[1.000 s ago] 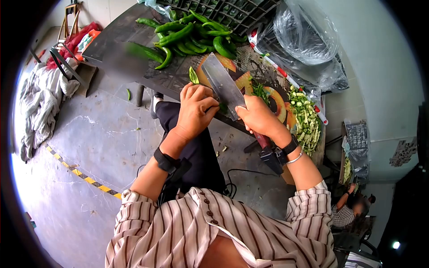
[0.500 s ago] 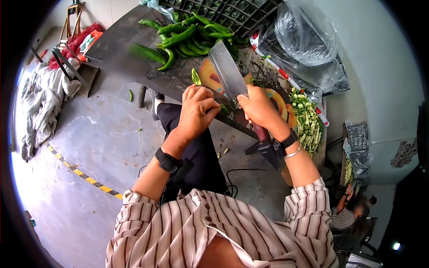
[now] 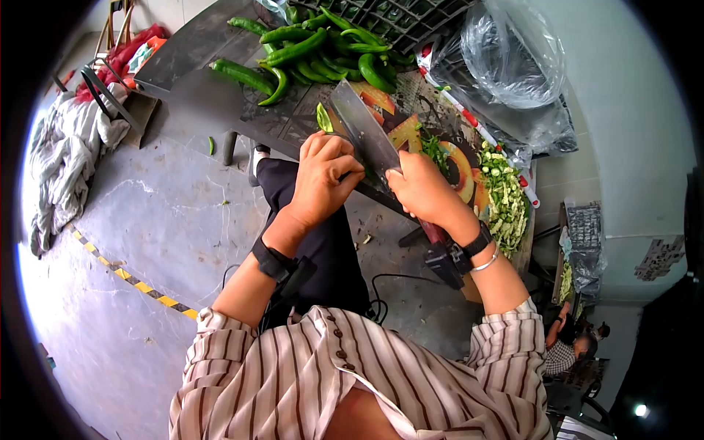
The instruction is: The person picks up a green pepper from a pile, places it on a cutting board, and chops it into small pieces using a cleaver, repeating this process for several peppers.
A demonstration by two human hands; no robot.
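Observation:
My left hand (image 3: 323, 176) has its fingers curled down over a green pepper (image 3: 323, 117), whose cut, pale end sticks out beyond the knuckles; the rest is mostly covered by the hand. In my right hand (image 3: 427, 183) is a cleaver (image 3: 361, 125), gripped where the reddish handle meets the broad metal blade. The blade stands close beside the left fingertips, pointing away from me. Thin green pepper shreds (image 3: 434, 151) lie to the right of the blade on the patterned work surface (image 3: 405, 134). Beyond both hands is a pile of whole green peppers (image 3: 297, 51).
A heap of chopped pieces (image 3: 506, 209) lies at the table's right side, by a red-and-white rod (image 3: 469, 117). A black crate (image 3: 403, 26) and clear plastic bags (image 3: 510, 55) are at the back. Another person (image 3: 563, 352) is at lower right.
The cleaver has shifted slightly left and down, closer to my left fingers. Green shreds now show to its right. My left hand still covers the pepper.

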